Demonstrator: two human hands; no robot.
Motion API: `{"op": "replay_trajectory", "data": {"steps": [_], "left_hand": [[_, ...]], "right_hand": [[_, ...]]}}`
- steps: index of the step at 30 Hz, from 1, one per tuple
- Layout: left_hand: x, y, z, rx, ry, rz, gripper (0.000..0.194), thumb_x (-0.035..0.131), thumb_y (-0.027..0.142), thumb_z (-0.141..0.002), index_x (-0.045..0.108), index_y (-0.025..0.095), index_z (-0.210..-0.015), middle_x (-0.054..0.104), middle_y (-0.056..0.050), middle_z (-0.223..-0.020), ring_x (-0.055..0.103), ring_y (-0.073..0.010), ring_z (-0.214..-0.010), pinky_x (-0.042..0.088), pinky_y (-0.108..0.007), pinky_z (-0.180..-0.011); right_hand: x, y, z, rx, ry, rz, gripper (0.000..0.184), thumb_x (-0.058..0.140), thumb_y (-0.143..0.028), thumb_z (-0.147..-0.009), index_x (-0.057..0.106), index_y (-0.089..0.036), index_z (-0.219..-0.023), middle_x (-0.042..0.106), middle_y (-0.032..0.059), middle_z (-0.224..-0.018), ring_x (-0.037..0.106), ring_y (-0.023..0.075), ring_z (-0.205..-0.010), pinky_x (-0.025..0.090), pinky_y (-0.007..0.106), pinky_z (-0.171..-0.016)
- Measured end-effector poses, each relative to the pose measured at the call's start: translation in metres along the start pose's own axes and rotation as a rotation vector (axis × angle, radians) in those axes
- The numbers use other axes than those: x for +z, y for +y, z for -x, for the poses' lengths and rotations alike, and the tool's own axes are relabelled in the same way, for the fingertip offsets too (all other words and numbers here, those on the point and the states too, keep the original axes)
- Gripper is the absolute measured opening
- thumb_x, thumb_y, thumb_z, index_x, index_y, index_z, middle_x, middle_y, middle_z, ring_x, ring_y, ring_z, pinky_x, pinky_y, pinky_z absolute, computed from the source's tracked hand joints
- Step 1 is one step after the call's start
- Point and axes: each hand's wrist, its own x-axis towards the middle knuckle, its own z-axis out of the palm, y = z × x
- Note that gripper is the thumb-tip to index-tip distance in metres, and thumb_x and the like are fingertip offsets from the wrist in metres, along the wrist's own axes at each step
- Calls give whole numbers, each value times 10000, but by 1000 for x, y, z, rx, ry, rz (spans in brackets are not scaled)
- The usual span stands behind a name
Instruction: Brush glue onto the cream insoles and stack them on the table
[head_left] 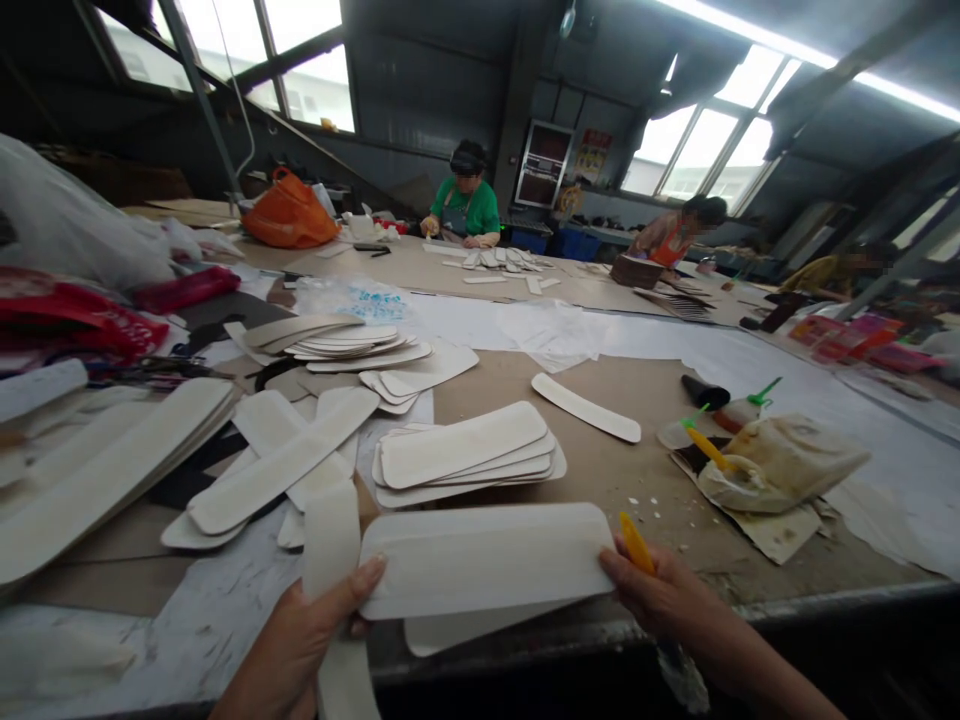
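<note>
A long white panel [487, 555] with rounded corners is held level above the table's front edge. My left hand [300, 630] is closed on its left end, thumb on top. My right hand [660, 590] pinches the right end and also holds a yellow-handled brush [636, 543], its whitish, coated end hanging below the hand. Under the panel a second white piece [480, 625] shows partly. A white strip [334, 560] runs down behind my left hand; whether the fingers grip it I cannot tell. Just beyond lies a stack of white panels [465, 450].
More white pieces [285, 460] lie in overlapping piles on the left. One curved strip [585, 408] lies apart. To the right, a cut-open jug [795, 460] holds another yellow handle, near bottles with green tips [742, 410]. Across the table [480, 380], a person in green [472, 205] works.
</note>
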Motion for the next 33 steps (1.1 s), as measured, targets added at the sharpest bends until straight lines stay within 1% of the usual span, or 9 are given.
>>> {"op": "replay_trajectory", "data": {"steps": [4, 7, 9, 14, 18, 22, 25, 28, 33], "left_hand": [[5, 24, -15, 143, -2, -54, 377, 767, 396, -545, 598, 161, -786, 627, 21, -618, 546, -127, -523, 461, -204, -478], [8, 48, -31, 267, -6, -179, 367, 739, 444, -567, 551, 146, -670, 526, 51, -486, 453, -77, -436, 387, -161, -416], [8, 60, -44, 286, 32, -304, 407, 710, 491, -569, 549, 127, -649, 525, 30, -470, 447, -80, -425, 377, -169, -407], [-2, 68, -74, 327, 116, -453, 377, 655, 474, -601, 575, 107, -639, 551, 0, -501, 448, -81, -434, 348, -166, -397], [-16, 57, -68, 355, 178, -455, 323, 658, 436, -597, 541, 136, -571, 497, 41, -471, 405, -61, -423, 300, -149, -389], [-23, 26, -41, 238, 171, -566, 390, 679, 475, -569, 503, 140, -471, 473, 27, -407, 401, -79, -391, 309, -187, -393], [-20, -6, -22, 160, 149, -582, 384, 662, 504, -573, 555, 135, -569, 521, 10, -448, 423, -103, -402, 313, -213, -394], [-12, -29, -11, 86, 82, -548, 367, 627, 493, -603, 582, 134, -662, 518, 21, -439, 419, -108, -391, 299, -217, -389], [-4, -36, -6, 53, -25, -523, 369, 601, 477, -631, 535, 136, -509, 482, 17, -421, 415, -94, -397, 299, -211, -410]], "right_hand": [[-7, -42, -29, -15, 56, -111, 432, 533, -596, -687, 349, -209, -635, 320, -95, -488, 233, 45, -405, 161, 183, -389], [-14, -78, -58, -126, 97, 47, 366, 507, -517, -739, 387, -196, -612, 385, -73, -497, 295, 45, -400, 201, 177, -381], [-17, -94, -77, -127, 129, 226, 328, 472, -454, -773, 404, -190, -591, 418, -61, -497, 316, 46, -386, 235, 181, -377], [-16, -100, -112, -46, 170, 442, 332, 493, -370, -776, 425, -187, -507, 387, -61, -408, 320, 56, -341, 264, 202, -374], [-20, -97, -123, -36, 255, 635, 345, 559, -382, -739, 452, -186, -476, 431, -27, -404, 395, 94, -378, 282, 231, -418], [-25, -96, -112, -128, 413, 799, 222, 569, -353, -748, 527, -170, -630, 563, 50, -582, 538, 187, -601, 321, 261, -519], [-18, -91, -82, -277, 477, 729, 313, 414, -423, -841, 550, -164, -732, 599, 78, -669, 571, 207, -673, 373, 271, -559], [7, -84, -44, -444, 352, 395, 486, 272, -555, -857, 572, -180, -780, 621, 62, -737, 582, 175, -682, 433, 256, -588], [70, -68, -5, -379, 202, -9, 534, 298, -653, -793, 542, -184, -721, 537, 3, -587, 492, 115, -464, 404, 220, -429]]}}
